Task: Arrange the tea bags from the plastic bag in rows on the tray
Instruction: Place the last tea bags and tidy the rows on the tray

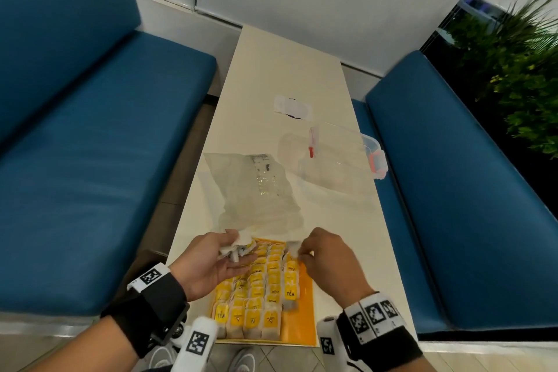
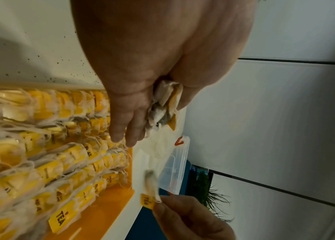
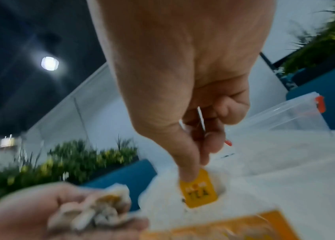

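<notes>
Several rows of tea bags (image 1: 256, 296) with yellow tags already fill most of the orange tray (image 1: 305, 326) at the near end of the table (image 1: 287, 69), leaving its right side bare. The left hand (image 1: 211, 263), palm up over the tray's far left corner, cups a small bunch of tea bags (image 1: 237, 246), while the right hand (image 1: 326, 260) pinches one tea bag (image 3: 198, 189) above the far right corner. Just beyond the tray lies the crumpled plastic bag (image 1: 253, 187), with a clear box (image 1: 332, 157) near the table's right edge.
</notes>
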Motion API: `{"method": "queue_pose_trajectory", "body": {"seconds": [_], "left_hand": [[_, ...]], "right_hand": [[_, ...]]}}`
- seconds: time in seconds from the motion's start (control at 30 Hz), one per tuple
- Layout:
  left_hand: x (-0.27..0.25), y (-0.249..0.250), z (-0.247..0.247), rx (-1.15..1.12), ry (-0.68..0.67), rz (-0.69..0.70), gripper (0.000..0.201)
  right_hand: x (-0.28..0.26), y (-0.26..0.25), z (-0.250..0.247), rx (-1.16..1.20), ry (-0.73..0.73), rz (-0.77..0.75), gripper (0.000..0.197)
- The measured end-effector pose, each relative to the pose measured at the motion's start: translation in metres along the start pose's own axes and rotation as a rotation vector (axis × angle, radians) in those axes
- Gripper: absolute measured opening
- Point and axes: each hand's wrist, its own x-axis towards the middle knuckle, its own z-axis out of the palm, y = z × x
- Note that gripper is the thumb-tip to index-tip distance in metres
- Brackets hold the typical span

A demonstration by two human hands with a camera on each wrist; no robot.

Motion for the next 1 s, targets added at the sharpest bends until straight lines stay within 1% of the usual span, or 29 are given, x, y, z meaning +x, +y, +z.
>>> {"method": "queue_pose_trajectory", "body": {"seconds": [0.07, 0.23, 0.43, 0.47, 0.6, 0.8, 0.9, 0.93, 1.0], "left_hand": [[0.0, -0.002, 0.0, 0.02, -0.005, -0.006, 0.026], [0.002, -0.004, -0.005, 0.045, -0.003, -0.008, 0.027], [0.004, -0.008, -0.01, 0.043, 0.005, -0.015, 0.025], [0.004, -0.009, -0.01, 0.047, 0.008, -0.017, 0.025], [0.006, -0.012, -0.011, 0.053, 0.013, -0.031, 0.025], [0.01, -0.016, -0.011, 0.073, 0.014, -0.029, 0.025], [0.011, -0.016, -0.011, 0.072, 0.015, -0.034, 0.027], [0.011, -0.016, -0.011, 0.07, 0.018, -0.036, 0.027], [0.011, -0.016, -0.011, 0.071, 0.018, -0.038, 0.027]], "right_hand": [[-0.001, 0.005, 0.01, 0.006, -0.033, 0.01, 0.016], [-0.003, 0.021, 0.015, 0.038, -0.02, 0.031, 0.011], [-0.012, 0.036, 0.015, 0.111, -0.035, -0.018, 0.008], [-0.013, 0.037, 0.014, 0.139, -0.072, -0.013, 0.009], [-0.022, 0.028, 0.016, 0.153, -0.34, 0.012, 0.016], [-0.018, 0.006, 0.024, -0.083, -0.664, -0.079, 0.023], [-0.009, -0.005, 0.03, -0.169, -0.853, -0.068, 0.022], [-0.005, -0.007, 0.033, -0.197, -0.892, -0.058, 0.021], [0.002, -0.011, 0.04, -0.274, -0.911, -0.039, 0.022]]}}
